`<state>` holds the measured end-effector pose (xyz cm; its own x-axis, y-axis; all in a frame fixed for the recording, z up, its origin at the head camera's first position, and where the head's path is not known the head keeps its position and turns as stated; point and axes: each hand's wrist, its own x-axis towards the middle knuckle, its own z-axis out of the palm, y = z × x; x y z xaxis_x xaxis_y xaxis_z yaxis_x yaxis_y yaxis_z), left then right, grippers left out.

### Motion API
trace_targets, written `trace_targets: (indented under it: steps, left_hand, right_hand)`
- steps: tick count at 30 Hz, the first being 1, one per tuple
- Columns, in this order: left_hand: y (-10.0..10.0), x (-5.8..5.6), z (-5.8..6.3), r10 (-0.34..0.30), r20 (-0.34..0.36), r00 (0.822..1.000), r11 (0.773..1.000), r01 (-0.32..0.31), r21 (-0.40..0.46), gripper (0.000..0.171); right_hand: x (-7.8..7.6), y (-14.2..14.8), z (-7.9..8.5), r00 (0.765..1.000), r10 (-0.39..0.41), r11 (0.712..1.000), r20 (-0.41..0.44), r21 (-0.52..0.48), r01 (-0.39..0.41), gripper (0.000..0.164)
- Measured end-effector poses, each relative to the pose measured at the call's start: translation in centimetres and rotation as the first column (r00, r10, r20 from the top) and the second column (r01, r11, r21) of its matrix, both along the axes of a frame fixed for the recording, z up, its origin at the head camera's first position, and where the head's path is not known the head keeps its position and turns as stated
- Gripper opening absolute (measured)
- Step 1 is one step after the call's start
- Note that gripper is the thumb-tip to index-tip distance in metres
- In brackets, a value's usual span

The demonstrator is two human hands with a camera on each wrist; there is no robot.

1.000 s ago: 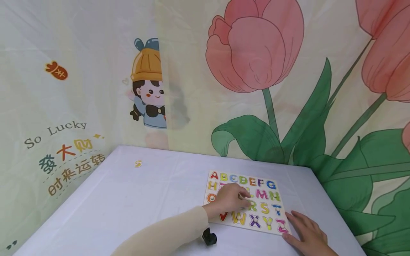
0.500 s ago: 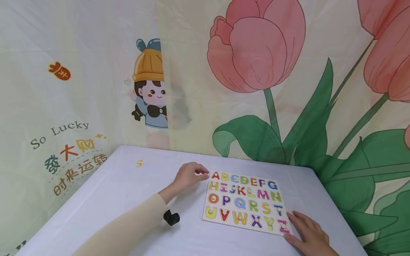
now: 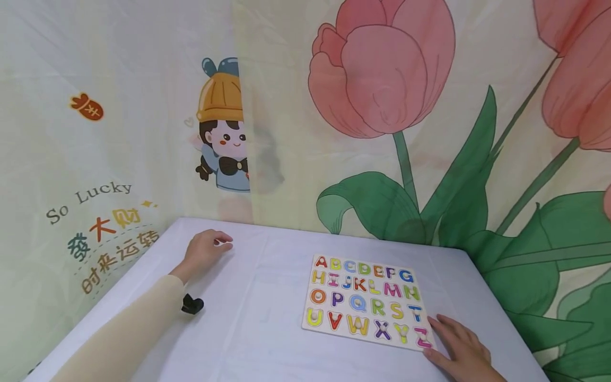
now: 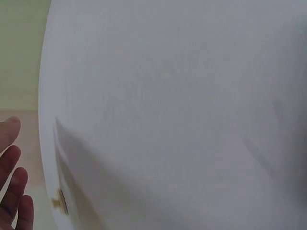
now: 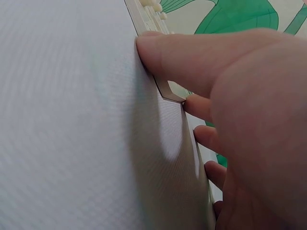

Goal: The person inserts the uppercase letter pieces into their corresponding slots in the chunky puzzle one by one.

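My left hand [image 3: 204,250] is at the far left of the table, its fingers loosely bent and nothing between them. In the left wrist view, a small wooden knobbed piece [image 4: 62,201] stands out from the tabletop just beyond the fingertips. The head view shows no sign of it, as the hand covers that spot. The alphabet puzzle board [image 3: 346,305], with rows of coloured letters A to Z, lies flat at the right. My right hand [image 3: 460,347] rests at its near right corner, the thumb [image 5: 156,50] against the near edge and the other fingers along the right side.
A white cloth covers the table [image 3: 253,297]. Behind it hang a curtain with pink tulips [image 3: 386,79] and a left panel with a cartoon child [image 3: 229,143]. A black wrist camera [image 3: 192,304] hangs under the left forearm.
My left hand has left the puzzle board and swept left across the table to where the yellow S piece lay, now covered by the hand. The right hand has stayed at the board's corner.
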<state>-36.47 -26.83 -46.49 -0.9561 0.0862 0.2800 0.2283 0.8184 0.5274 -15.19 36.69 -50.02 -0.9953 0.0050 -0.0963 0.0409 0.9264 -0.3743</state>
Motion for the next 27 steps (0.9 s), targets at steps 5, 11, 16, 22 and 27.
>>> trace_targets:
  steps: [5, 11, 16, 22, 27]
  left_hand:
    - [-3.6, -0.3, -0.3, 0.051, -0.018, 0.999, 0.998, -0.051, -0.030, 0.025]
    - [-6.2, -0.7, -1.6, 0.096, 0.016, 0.995, 0.993, -0.094, -0.076, 0.031]
    - [-6.8, -1.1, -2.2, 0.094, 0.048, 0.994, 0.992, -0.089, -0.089, 0.033]
    - [-6.6, -1.6, -2.2, 0.087, 0.039, 0.995, 0.991, -0.083, -0.102, 0.028]
    - [-6.0, -1.5, -2.1, 0.095, -0.007, 0.995, 0.991, -0.095, -0.097, 0.018]
  right_hand:
    - [0.0, 0.1, 0.1, 1.000, -0.002, 1.000, 0.001, -0.003, 0.002, 0.090]
    - [0.0, 0.2, 0.0, 1.000, -0.001, 1.000, 0.003, -0.016, 0.001, 0.090]
    - [-0.1, 0.1, 0.0, 1.000, -0.003, 1.000, 0.007, -0.013, 0.003, 0.091]
    - [0.0, 0.0, 0.0, 1.000, -0.006, 1.000, 0.005, -0.015, 0.007, 0.090]
    - [0.1, -0.1, 0.2, 1.000, -0.010, 1.000, -0.004, -0.005, 0.009, 0.089]
